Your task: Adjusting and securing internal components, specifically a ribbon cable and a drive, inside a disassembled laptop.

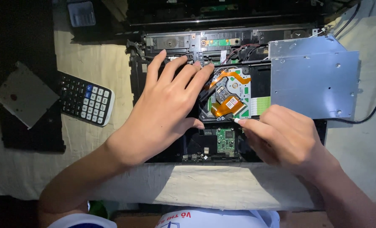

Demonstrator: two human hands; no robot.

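A pale cloth-covered table [221,185] carries an opened black laptop chassis [171,152] near its middle, with a calculator [86,99] and a grey metal plate [25,95] toward the left edge. The left hand [167,107] lies flat with fingers spread on the chassis, its fingertips touching the exposed optical drive mechanism [228,95] with its orange ribbon cable. The right hand [283,137], fingers pressed together as if pinching something too small to tell, touches that mechanism's lower edge, just below the silver drive cover [314,80] toward the right edge.
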